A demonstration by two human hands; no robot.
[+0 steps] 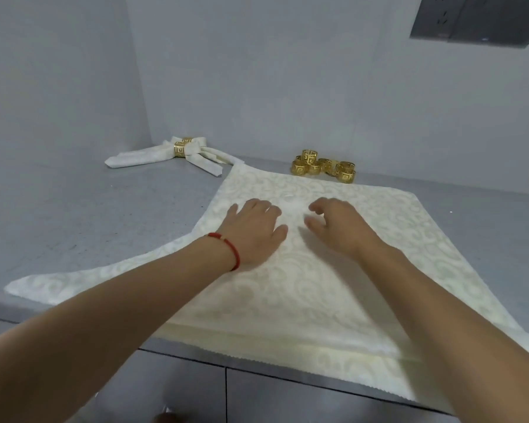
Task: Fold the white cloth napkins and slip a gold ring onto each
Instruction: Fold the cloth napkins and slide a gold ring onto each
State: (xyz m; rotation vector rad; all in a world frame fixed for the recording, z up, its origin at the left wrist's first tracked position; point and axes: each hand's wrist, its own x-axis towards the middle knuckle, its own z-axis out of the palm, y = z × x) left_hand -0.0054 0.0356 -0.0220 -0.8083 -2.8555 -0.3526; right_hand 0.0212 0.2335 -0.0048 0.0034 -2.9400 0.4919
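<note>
You had the napkin (333,270) spread flat on the counter (89,215), set as a diamond: one corner pointed to 12 o'clock toward the rings (324,166), one to 9 o'clock, and the near edge hung over the counter's front lip at 6 o'clock. Its long diagonal ran from 9 to 3 o'clock.

Both your hands lay directly on the cloth, close to its middle. Your left hand (254,230) rested palm-down with fingers fairly straight, pressing the fabric. Your right hand (336,224) sat just beside it at 3 o'clock, fingers loosely curled on the cloth; whether it pinched any fabric could not be told.

The loose rings stood well apart from both hands at 12 o'clock, nearer your right. Two finished napkins (171,154), each already ringed, lay at 10 o'clock, nearer your left.

Judgement: the fold was not yet begun; either far corner was in equal reach.
</note>
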